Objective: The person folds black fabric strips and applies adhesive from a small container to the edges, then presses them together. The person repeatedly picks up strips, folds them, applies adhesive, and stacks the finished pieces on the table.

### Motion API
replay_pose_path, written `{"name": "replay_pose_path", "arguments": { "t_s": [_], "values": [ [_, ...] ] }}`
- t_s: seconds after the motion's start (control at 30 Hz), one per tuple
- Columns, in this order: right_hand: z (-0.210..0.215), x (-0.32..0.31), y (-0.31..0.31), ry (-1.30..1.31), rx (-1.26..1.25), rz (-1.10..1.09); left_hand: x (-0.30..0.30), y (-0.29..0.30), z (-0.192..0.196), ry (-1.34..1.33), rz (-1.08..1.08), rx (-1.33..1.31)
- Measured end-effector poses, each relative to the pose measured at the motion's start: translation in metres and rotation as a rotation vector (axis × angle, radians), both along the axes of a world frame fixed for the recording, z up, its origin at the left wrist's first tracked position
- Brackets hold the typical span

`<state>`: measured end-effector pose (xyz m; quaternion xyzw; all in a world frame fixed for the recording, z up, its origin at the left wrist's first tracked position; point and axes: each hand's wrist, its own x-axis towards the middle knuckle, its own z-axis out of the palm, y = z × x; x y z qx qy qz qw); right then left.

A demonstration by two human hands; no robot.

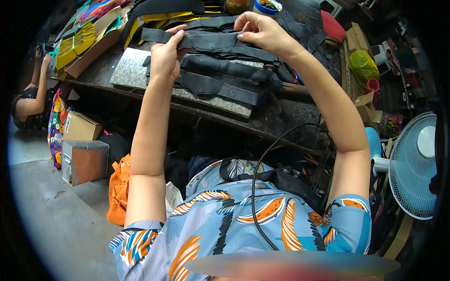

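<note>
A long black strip with a wider middle flap is stretched between my two hands over the workbench. My left hand pinches it near its left end, thumb on top, and a short tail sticks out past the fingers. At the flap's right side, my right hand is closed on the strip between thumb and fingertips. Just below lies a thick, rounded black piece. Nearer to me, another flat black strip rests on a speckled grey stone slab. More black strips lie behind the held one, partly hidden.
Yellow-and-black pieces are stacked at the bench's left, beside cardboard. A blue-rimmed tub stands at the back. To my right are a white-blue fan and a yellow-green bag. A black cable crosses before me. Another person's arm shows far left.
</note>
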<state>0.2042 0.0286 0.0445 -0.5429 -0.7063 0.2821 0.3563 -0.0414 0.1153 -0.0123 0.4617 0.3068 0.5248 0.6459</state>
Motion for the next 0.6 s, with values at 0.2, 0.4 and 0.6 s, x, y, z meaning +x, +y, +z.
{"name": "replay_pose_path", "arguments": {
  "t_s": [0.2,0.4,0.6],
  "values": [
    [-0.053,0.01,0.021,-0.284,0.009,-0.155,-0.012,0.023,0.006,0.517,0.545,0.462],
    [-0.064,0.008,0.021,-0.279,0.021,-0.201,0.029,-0.037,0.007,0.833,0.066,1.176],
    [-0.043,0.002,-0.003,-0.416,0.039,-0.231,0.035,-0.048,0.002,1.05,0.009,1.104]
  ]
}}
